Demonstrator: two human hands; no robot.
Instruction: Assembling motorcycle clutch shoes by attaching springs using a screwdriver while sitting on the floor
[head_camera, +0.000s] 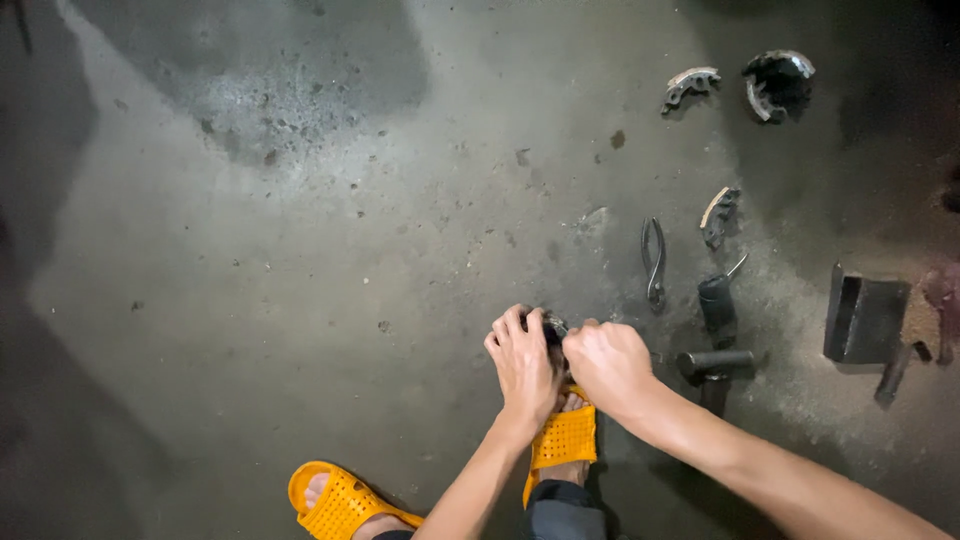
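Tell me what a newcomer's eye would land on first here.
First, the two hands, left hand and right hand, closed together over a small dark metal part low in the centre, just above a bright orange slipper. Next, the pliers and curved brake shoes scattered on the concrete floor to the right.

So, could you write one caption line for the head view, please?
Both hands, left and right, grip a small metal part above a yellow sandal; pliers lie nearby.

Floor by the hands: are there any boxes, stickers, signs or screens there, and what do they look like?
None show: no package, label, sign or screen.
On the concrete floor lie only bare parts and tools:
Pliers, dark metal, right of centre.
Curved brake shoes, grey, top right.
Dark metal block, far right.
Both hands grip a small dark part.
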